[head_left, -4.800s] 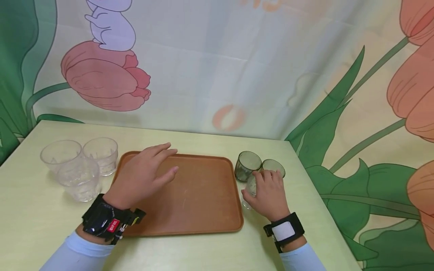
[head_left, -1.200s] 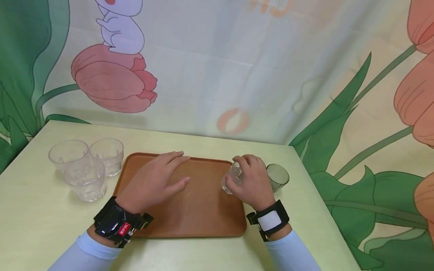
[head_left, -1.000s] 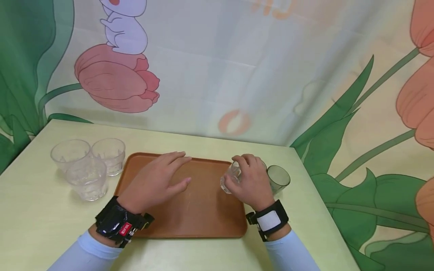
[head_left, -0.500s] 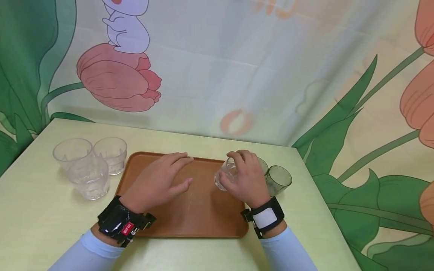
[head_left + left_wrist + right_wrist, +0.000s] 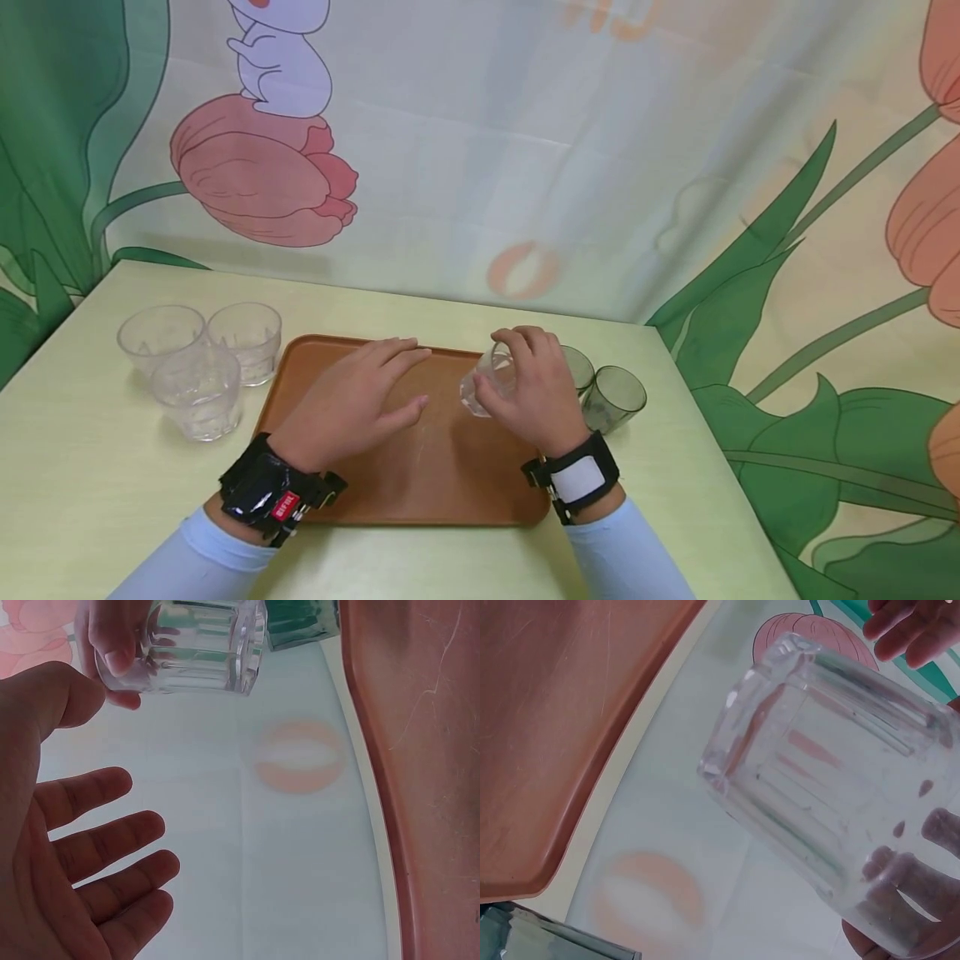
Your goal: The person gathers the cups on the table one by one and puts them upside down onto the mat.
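Note:
My right hand [image 5: 536,387] grips a clear glass tumbler [image 5: 483,383] by its upper part, raised over the right side of a brown tray [image 5: 442,483]. The tumbler leans, its thick base toward the left. Close up in the right wrist view, the tumbler [image 5: 802,772] has a faceted wall, and my fingers show through it. Over the tray's left half hovers my left hand [image 5: 348,404], fingers extended and thumb apart, with nothing in it. In the left wrist view the palm of the left hand [image 5: 90,840] faces the tumbler [image 5: 199,656] across a gap.
Two greenish tumblers, a nearer one [image 5: 615,400] and another partly behind my right hand [image 5: 577,367], stand right of the tray. Several clear glasses [image 5: 198,396] cluster left of it. A printed curtain [image 5: 450,167] hangs behind the pale table [image 5: 405,562].
My right hand has lifted the clear tumbler from beside the greenish ones and carried it leftward over the tray. The left hand keeps nearly the same pose above the tray.

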`<state>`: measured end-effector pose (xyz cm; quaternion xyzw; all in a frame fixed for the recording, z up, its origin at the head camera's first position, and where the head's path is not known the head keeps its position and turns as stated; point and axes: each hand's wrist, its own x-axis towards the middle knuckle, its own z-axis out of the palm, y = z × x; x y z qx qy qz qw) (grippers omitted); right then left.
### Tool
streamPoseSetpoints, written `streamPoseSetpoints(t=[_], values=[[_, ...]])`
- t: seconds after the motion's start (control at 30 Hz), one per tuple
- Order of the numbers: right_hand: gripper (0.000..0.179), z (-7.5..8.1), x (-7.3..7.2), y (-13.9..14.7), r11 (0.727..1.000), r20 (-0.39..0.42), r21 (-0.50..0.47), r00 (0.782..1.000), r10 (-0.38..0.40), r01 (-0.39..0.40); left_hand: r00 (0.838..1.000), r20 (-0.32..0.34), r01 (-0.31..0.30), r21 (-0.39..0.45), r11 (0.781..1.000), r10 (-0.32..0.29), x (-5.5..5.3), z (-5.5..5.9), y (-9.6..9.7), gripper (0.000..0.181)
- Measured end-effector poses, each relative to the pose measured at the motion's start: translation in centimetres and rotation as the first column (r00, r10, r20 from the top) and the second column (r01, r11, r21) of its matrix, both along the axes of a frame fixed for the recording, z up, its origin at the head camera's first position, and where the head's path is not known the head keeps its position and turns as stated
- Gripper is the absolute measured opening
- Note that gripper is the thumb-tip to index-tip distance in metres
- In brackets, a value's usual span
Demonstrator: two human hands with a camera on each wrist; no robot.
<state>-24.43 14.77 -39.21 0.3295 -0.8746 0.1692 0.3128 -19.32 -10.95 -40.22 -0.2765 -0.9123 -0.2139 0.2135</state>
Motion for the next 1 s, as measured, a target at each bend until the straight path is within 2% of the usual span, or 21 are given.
streamPoseSetpoints(t=[0.3, 0.7, 1.0], values=[[0.047, 0.5, 0.3, -1.0, 0.999, 0.003, -0.039, 1.0, 0.012, -0.012, 1.0, -0.004, -0.009, -0.012, 1.0, 0.009, 0.0, 0.0, 0.1, 0.057], [0.047, 0.4, 0.3, -1.8, 0.997, 0.017, -0.074, 0.999, 0.033, -0.032, 1.0, -0.003, -0.012, -0.022, 1.0, 0.011, -0.1, -0.3, 0.3, 0.057], [0.047, 0.6, 0.4, -2.4, 0.991, 0.008, -0.113, 0.997, 0.078, -0.077, 1.0, 0.003, -0.017, -0.03, 0.999, 0.018, -0.1, -0.4, 0.4, 0.06]])
